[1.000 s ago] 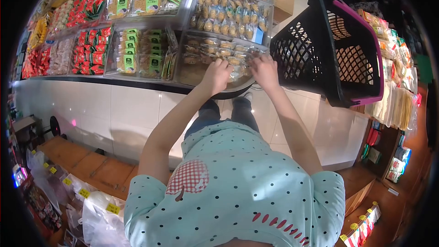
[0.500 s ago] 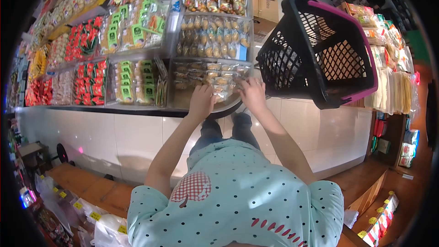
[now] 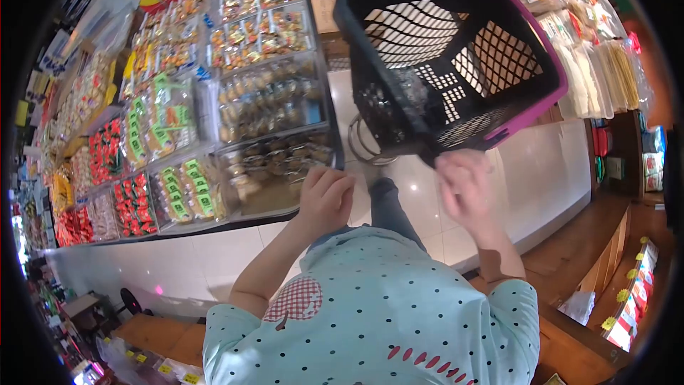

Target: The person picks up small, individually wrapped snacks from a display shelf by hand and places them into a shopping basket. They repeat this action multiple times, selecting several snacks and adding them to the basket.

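Observation:
My left hand is by the front right corner of the display, its fingers curled together and its palm turned out of sight, so anything inside is hidden. Beside it, the corner compartment contains small packaged snacks in clear wrappers. My right hand is blurred just below the near edge of a black shopping basket with a pink handle. Whether its fingers touch the basket cannot be made out. The basket's inside shows mesh walls and a slotted bottom.
Green-labelled packs and red packets fill neighbouring compartments. Behind the basket is a cardboard box. Bagged goods line a shelf at right, above tiled floor. A wooden ledge runs behind me at lower left.
Both hands have left the snacks in the corner compartment. My right hand has moved right to the basket's near edge. The view has turned, shifting the display left.

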A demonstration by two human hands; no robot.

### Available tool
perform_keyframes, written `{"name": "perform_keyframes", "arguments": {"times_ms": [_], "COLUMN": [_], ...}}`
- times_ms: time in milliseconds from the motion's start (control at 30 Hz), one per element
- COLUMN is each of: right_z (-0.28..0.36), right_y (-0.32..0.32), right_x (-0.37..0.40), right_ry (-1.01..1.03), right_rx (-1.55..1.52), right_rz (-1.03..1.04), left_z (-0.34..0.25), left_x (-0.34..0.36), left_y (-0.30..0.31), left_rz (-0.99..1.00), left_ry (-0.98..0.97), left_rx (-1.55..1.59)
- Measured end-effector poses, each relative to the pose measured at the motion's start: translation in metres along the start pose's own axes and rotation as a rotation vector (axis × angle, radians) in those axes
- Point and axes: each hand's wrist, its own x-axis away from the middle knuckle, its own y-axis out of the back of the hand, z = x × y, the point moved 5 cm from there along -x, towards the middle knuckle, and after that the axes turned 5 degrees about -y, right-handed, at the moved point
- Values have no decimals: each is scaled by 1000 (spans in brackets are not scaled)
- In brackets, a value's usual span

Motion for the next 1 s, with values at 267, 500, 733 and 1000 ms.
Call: {"name": "perform_keyframes", "arguments": {"times_ms": [267,500,733,1000], "right_z": [-178,-326,-409,-449], "right_y": [73,-33,-214,-354], "right_x": [-48,-71,-26,96], "right_ry": [24,105,190,167], "right_rx": [167,201,469,32], "right_rz": [164,881,1486,1268], "left_z": [-24,-14,87,218], "left_x": [-113,-247,-292,-209], "left_y": [-36,-124,-241,-347], "left_rz": [-67,90,1030,1522], "left_ry": [-84,-46,290,471], "left_rx": [-157,-249,-686,-791]}}
